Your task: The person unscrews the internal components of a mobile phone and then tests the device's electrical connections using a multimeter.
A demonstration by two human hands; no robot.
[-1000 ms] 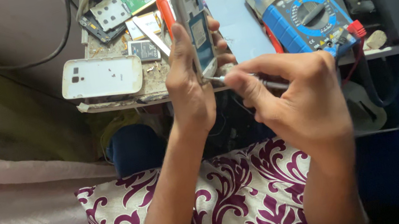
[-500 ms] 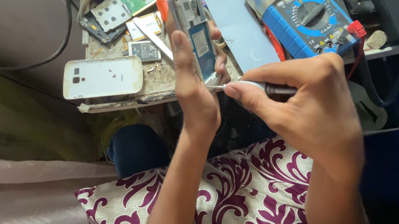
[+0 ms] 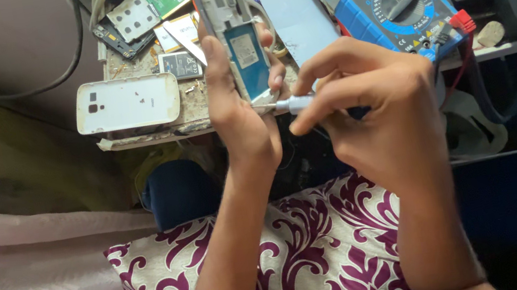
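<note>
A white phone back cover (image 3: 127, 102) lies flat at the left end of a cluttered work shelf (image 3: 152, 136), with loose circuit boards (image 3: 136, 15) just beyond it. Right of the cover, the person's left hand (image 3: 237, 110) grips an opened phone (image 3: 239, 38) upright above the shelf edge, thumb along one side, fingers wrapped round the other, its inner frame and blue panel facing the camera. The right hand (image 3: 378, 107) pinches a small screwdriver (image 3: 294, 104) between thumb and curled fingers, its tip touching the phone's lower end. Behind the hands a pale blue sheet (image 3: 295, 9) lies on the shelf, and further right sits a blue multimeter (image 3: 392, 0) with red leads. Both forearms cross a cushion (image 3: 319, 254) patterned in purple and white.
</note>
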